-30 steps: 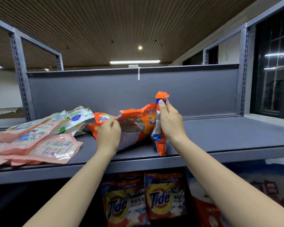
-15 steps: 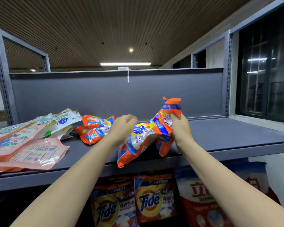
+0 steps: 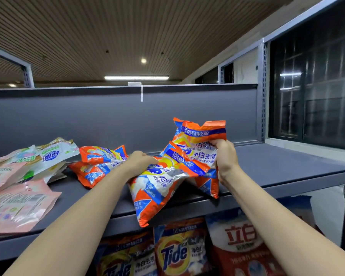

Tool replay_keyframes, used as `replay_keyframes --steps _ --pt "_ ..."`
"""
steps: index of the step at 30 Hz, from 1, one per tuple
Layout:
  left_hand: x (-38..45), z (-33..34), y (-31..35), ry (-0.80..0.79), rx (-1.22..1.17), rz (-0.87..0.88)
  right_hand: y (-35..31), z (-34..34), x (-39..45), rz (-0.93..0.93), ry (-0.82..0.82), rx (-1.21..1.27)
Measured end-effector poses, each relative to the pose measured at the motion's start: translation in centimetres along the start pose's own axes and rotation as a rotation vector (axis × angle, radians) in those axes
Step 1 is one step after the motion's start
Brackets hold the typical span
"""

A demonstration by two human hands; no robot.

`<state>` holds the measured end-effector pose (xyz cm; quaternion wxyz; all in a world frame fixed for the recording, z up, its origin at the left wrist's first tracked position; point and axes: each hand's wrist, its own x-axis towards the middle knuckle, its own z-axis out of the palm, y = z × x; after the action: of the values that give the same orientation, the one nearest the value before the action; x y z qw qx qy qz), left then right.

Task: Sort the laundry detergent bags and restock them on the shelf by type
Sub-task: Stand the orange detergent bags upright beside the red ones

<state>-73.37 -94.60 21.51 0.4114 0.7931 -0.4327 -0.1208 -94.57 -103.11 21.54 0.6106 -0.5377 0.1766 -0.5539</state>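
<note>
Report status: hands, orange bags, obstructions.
Right hand gripping upright orange bag. Left hand on second orange bag, overhanging shelf edge. Nothing obstructing.

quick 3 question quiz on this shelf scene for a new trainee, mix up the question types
1. True or false: the right hand grips an upright orange bag near its top.
2. Which bags lie at the far left of the shelf?
A. pink bags
B. black bags
C. yellow boxes
3. Fill in: the brand word on the bags below the shelf reads ____.

Key
1. true
2. A
3. Tide
</note>
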Motion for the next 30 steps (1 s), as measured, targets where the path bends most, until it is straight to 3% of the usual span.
replay_keyframes --steps 4,7,10,16,19,24,27,30 --pt "-1.4 -2.0 -2.3 0.294 -0.081 0.003 -0.5 -0.1 -0.1 -0.068 -0.008 -0.029" --pt "-3.6 -3.8 -3.8 0.473 -0.071 -0.034 -1.1 -0.5 -0.2 -0.101 0.008 -0.248" --pt "-6.1 -5.3 -4.8 0.572 -0.113 -0.052 -1.9 -0.7 -0.6 -0.004 0.002 -0.443" --pt "-13.0 -4.0 -4.0 0.879 -0.127 0.004 -1.9 0.5 -4.7 -0.009 -0.016 -0.220" --pt "-16.6 -2.6 -3.5 1.038 -0.127 0.032 -1.8 0.1 -6.5 -0.115 0.080 -0.284" --pt "-21.3 1.5 -5.8 1.098 -0.096 0.136 -1.5 -2.6 -10.5 -0.325 0.326 -0.402" --pt "-23.0 4.1 -8.3 1.104 -0.087 0.111 -0.7 -4.1 -12.7 -0.453 0.323 -0.408" --pt "-24.3 6.1 -10.8 1.076 -0.043 0.056 1.6 -5.8 -13.9 -0.438 0.291 -0.447"
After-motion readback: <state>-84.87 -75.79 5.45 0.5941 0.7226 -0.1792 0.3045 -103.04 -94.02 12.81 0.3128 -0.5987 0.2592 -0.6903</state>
